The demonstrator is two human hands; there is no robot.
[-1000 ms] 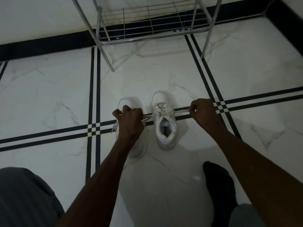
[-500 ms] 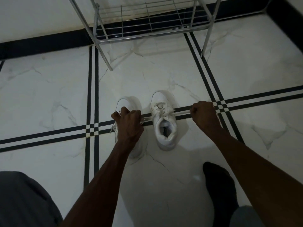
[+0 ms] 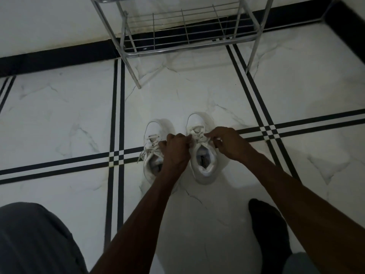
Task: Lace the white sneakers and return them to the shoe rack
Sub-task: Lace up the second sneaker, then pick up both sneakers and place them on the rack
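Two white sneakers stand side by side on the marble floor, toes pointing away from me. The left sneaker is partly covered by my left forearm; its laces hang loose over its left side. The right sneaker has its opening in plain sight. My left hand pinches the right sneaker's lace at the shoe's left edge. My right hand pinches the same lace at the shoe's right edge. Both hands sit close together over the top eyelets.
A chrome wire shoe rack stands beyond the sneakers against the wall, its front-left leg nearest them. My black-socked foot rests at the lower right and my grey-trousered knee at the lower left.
Both hands have come inward from a wide sideways pull to meet over the right sneaker's tongue. The lace ends are no longer stretched out taut. The left sneaker's front is uncovered.
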